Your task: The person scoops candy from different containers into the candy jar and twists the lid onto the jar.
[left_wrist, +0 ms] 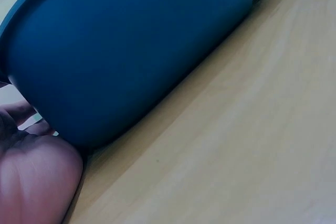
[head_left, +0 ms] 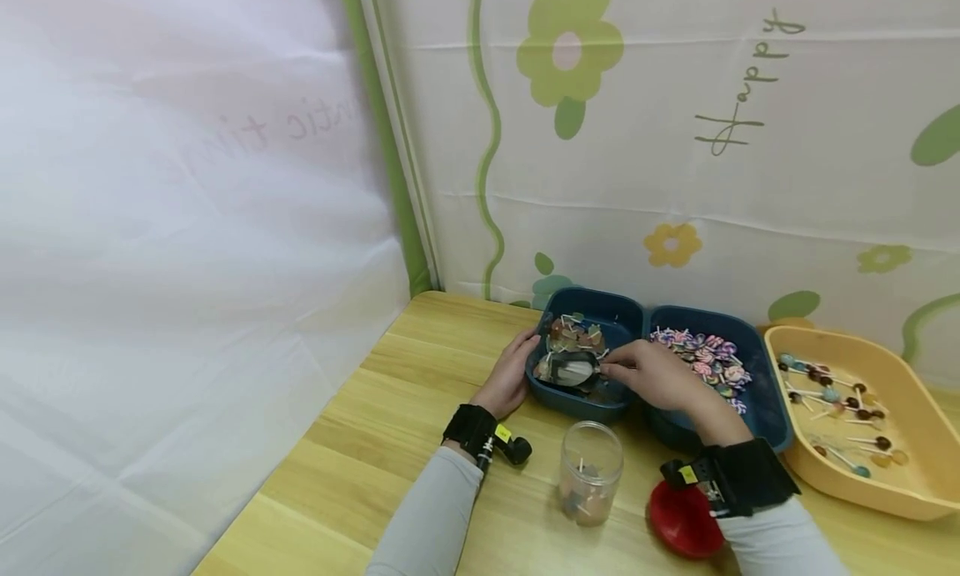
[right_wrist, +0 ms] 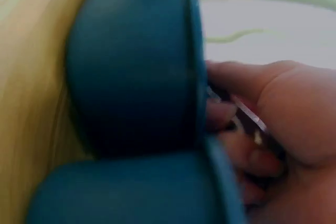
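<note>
In the head view my right hand (head_left: 660,380) pinches the handle of a small shiny scoop (head_left: 573,370), which lies tilted inside the left dark-blue bin (head_left: 581,406). Brownish candies (head_left: 573,336) with short white sticks lie in that bin around the scoop. My left hand (head_left: 510,378) grips the bin's left side near the rim; in the left wrist view the palm (left_wrist: 39,179) is against its wall. From the right wrist, curled fingers (right_wrist: 247,153) show behind the blue wall, and the scoop is mostly hidden. A clear jar (head_left: 592,474) with some candies inside stands in front of the bin.
A second blue bin (head_left: 765,384) adjoins on the right, holding many small striped lollipops (head_left: 708,355). Beyond it sits a yellow tray (head_left: 922,443) with scattered round lollipops. A red dish-like piece (head_left: 684,522) lies under the right wrist. A printed cloth wall (head_left: 600,217) stands behind.
</note>
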A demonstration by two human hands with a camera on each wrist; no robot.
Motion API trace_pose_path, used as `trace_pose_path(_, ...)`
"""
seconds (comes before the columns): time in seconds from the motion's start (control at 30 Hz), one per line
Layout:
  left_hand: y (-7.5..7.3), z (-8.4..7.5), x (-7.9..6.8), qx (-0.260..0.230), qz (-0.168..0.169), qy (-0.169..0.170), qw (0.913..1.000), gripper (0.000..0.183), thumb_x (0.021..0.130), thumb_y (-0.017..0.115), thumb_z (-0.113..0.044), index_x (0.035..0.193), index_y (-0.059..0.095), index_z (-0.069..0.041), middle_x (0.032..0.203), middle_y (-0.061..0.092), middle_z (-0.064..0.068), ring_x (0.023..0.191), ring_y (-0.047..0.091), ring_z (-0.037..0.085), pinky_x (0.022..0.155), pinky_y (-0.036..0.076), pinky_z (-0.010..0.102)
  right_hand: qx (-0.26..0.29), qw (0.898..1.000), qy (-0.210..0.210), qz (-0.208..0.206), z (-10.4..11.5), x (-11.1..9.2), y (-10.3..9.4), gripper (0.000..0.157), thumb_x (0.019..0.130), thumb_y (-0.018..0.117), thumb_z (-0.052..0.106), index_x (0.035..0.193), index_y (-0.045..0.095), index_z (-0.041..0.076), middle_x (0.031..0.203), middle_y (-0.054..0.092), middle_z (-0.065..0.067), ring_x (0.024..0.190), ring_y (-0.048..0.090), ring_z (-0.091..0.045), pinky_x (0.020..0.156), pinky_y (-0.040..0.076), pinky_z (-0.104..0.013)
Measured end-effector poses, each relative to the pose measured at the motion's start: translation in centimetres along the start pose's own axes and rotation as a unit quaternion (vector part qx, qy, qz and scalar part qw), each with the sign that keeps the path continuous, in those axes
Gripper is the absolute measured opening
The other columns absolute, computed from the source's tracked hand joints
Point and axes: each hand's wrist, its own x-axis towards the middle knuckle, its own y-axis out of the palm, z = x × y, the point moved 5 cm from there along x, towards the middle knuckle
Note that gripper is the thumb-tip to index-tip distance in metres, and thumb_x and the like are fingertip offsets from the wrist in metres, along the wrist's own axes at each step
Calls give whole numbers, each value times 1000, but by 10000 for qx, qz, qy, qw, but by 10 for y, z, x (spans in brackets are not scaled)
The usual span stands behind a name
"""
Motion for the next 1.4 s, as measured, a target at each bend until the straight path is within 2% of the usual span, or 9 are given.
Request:
trace_pose_path(0.17, -1, 0, -1, 98, -35, -7, 9999, 48, 112, 42, -27, 157, 38, -10, 164, 31, 12, 150, 30, 27, 122, 27, 45, 765, 9968, -140, 186, -13, 0, -1, 24, 107, 56, 15, 111, 76, 2, 68, 50, 1, 57, 39, -9, 57, 36, -30)
trace_pose_path(0.23, -1, -1, -1, 168, -19, 3, 9999, 48, 112, 42, -27, 157, 38, -9, 164, 30, 12, 151, 29, 26, 123, 26, 45, 966, 9950, -140, 207, -15, 0, -2, 24, 107, 56, 15, 109, 75, 1, 63, 38, 4, 55, 33, -8, 55, 33, -29)
trace_pose_path(0.33, 0, -1, 0, 188, 17, 14, 9998, 49, 112, 41, -26, 157, 37, -7, 164, 30, 12, 150, 29, 26, 123, 26, 44, 1104, 9935, -154, 234, -15, -2, -5, 24, 107, 55, 15, 111, 74, 0, 63, 36, 4, 55, 32, -8, 54, 32, -30)
trace_pose_path(0.63, 2, -2, 1, 269, 71, 31, 9996, 48, 112, 42, -25, 156, 38, -7, 163, 33, 12, 149, 31, 25, 123, 26, 44, 1223, 9925, -15, -50, -20, -9, -17, 28, 106, 57, 15, 122, 72, -1, 75, 50, -3, 63, 43, -13, 57, 38, -30)
trace_pose_path(0.73, 1, -2, 1, 227, 62, 31, 9997, 49, 112, 42, -26, 157, 38, -7, 162, 34, 13, 148, 33, 26, 123, 26, 45, 1273, 9918, 35, -81, -22, -9, -18, 27, 106, 58, 17, 122, 73, 0, 71, 45, -2, 59, 41, -13, 54, 38, -30)
trace_pose_path(1.03, 1, -1, -1, 152, 69, 88, 9998, 48, 112, 42, -24, 156, 38, -4, 160, 36, 16, 145, 36, 27, 122, 28, 47, 1663, 9860, 36, 75, -23, -14, -22, 31, 107, 55, 16, 126, 69, -3, 73, 51, -7, 49, 46, -16, 50, 42, -30)
trace_pose_path(1.1, 1, -2, -2, 114, 105, 111, 9998, 46, 112, 41, -22, 154, 40, -4, 157, 39, 14, 143, 38, 25, 121, 30, 46, 1686, 9857, -59, -2, -23, -15, -25, 30, 107, 55, 16, 126, 69, -3, 79, 56, -9, 53, 50, -18, 54, 45, -30)
trace_pose_path(1.3, 2, -3, -3, 71, 129, 168, 9998, 42, 112, 41, -22, 152, 44, -7, 155, 43, 11, 143, 40, 24, 120, 32, 44, 1573, 9871, -195, -213, -26, -21, -35, 31, 108, 55, 20, 127, 71, 2, 113, 67, -13, 86, 62, -22, 76, 55, -28)
trace_pose_path(1.4, 2, -3, -3, 87, 105, 151, 9998, 43, 112, 42, -23, 153, 43, -8, 157, 41, 11, 147, 37, 26, 121, 30, 43, 1660, 9858, -86, -236, -28, -24, -41, 30, 108, 55, 24, 126, 72, 7, 105, 66, -13, 82, 60, -21, 70, 53, -28)
